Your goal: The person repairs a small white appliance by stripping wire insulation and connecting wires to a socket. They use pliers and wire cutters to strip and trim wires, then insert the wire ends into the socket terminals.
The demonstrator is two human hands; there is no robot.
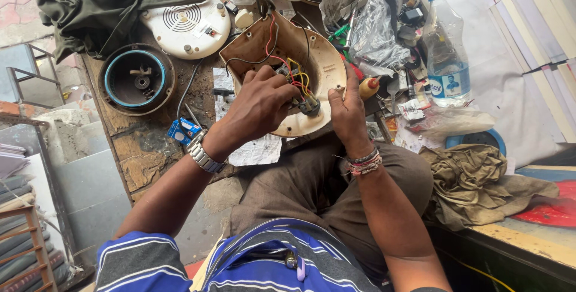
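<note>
Head view: left hand (258,107) pinches the wires (294,76) inside the open casing (318,58) on the lap; right hand (348,109) grips its rim. Wiring work is underway; next calls for fine fingertip control. Bottle (447,58) stands right.

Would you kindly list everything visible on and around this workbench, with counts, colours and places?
appliance housing: one, cream and brown, open side up at bench edge
wires: several, red, yellow and black, inside the housing
round white cover: one, upper left
round motor base: one, black with blue ring, left
plastic bottle: one, clear with blue cap, upper right
dark cloth: one, olive green, top left
crumpled rag: one, khaki, right
wristwatch: one, silver, left wrist
left hand: fingers on the wiring in the housing
right hand: gripping the housing rim
</note>
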